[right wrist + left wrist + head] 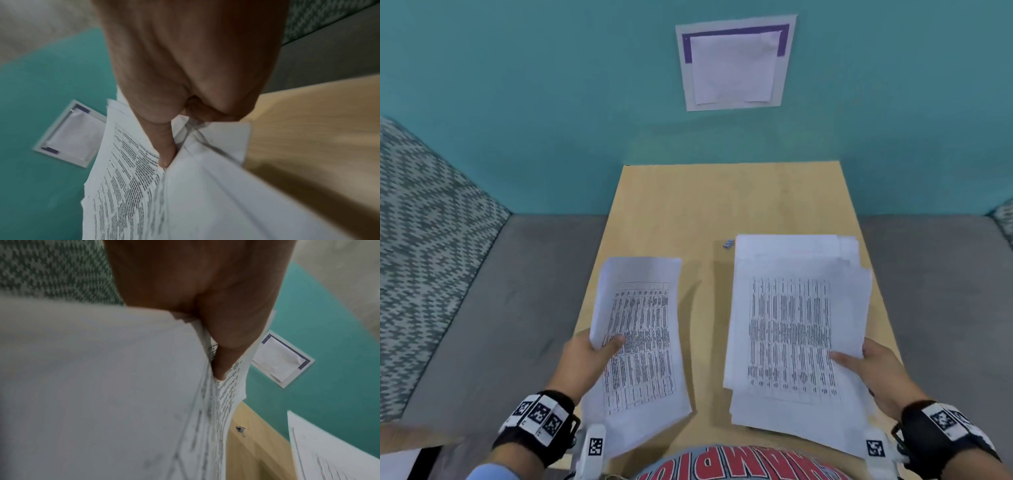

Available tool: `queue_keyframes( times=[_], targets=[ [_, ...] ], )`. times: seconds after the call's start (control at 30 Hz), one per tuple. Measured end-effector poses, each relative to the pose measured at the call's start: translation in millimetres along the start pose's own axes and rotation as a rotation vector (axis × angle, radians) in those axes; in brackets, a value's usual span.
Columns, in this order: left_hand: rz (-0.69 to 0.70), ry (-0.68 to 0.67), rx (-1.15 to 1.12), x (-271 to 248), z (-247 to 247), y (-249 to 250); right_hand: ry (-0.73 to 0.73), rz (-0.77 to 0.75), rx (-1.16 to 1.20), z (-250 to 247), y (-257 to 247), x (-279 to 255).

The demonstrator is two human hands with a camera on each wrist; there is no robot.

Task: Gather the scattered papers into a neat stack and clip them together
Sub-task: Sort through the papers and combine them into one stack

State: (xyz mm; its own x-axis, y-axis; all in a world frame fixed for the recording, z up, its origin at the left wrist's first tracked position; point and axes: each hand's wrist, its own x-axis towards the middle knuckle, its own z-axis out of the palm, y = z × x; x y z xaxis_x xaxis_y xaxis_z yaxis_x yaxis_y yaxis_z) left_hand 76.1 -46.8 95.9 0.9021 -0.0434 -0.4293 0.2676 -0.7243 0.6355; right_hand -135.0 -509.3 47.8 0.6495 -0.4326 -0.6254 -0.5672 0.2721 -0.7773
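My left hand (589, 353) pinches the left edge of a printed sheet bundle (640, 335), thumb on top, lifted above the wooden table (705, 212). The left wrist view shows the thumb (224, 340) pressed on those sheets (102, 386). My right hand (866, 363) grips the right edge of a thicker, uneven bundle of printed papers (791, 322), thumb on top; in the right wrist view the thumb (164, 146) lies across the papers (205, 194). A small binder clip (728, 244) lies on the table just left of the right bundle's far corner, also visible as the clip (241, 430).
The table stands against a teal wall (551, 102) carrying a taped white sheet (734, 65). Grey couch cushions (517, 291) flank the table on both sides, with a patterned pillow (421, 240) at the left. The far half of the table is bare wood.
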Motion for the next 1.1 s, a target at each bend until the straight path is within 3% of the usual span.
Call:
queue_keyframes(
  times=[0.3,0.47,0.57,0.7,0.8,0.97,1.1],
  targets=[
    [0.11,-0.296,-0.442,-25,42,88,-0.349,-0.111,0.117,48,-67,-22],
    [0.143,-0.301,-0.494,-40,63,109,-0.46,-0.012,0.148,67,-69,-31],
    [0.179,-0.279,-0.538,-44,63,113,-0.403,-0.097,0.143,66,-81,-40],
    [0.263,-0.329,-0.636,-51,58,120,-0.25,-0.341,0.08,54,-101,-55],
    [0.266,-0.317,-0.608,-46,69,112,-0.181,-0.445,0.004,50,-87,-52],
    [0.223,-0.288,-0.422,-45,92,100,-0.141,-0.415,-0.122,55,-39,-29],
    [0.26,-0.243,-0.436,-43,91,105,-0.039,-0.396,-0.081,57,-43,-23]
  ],
)
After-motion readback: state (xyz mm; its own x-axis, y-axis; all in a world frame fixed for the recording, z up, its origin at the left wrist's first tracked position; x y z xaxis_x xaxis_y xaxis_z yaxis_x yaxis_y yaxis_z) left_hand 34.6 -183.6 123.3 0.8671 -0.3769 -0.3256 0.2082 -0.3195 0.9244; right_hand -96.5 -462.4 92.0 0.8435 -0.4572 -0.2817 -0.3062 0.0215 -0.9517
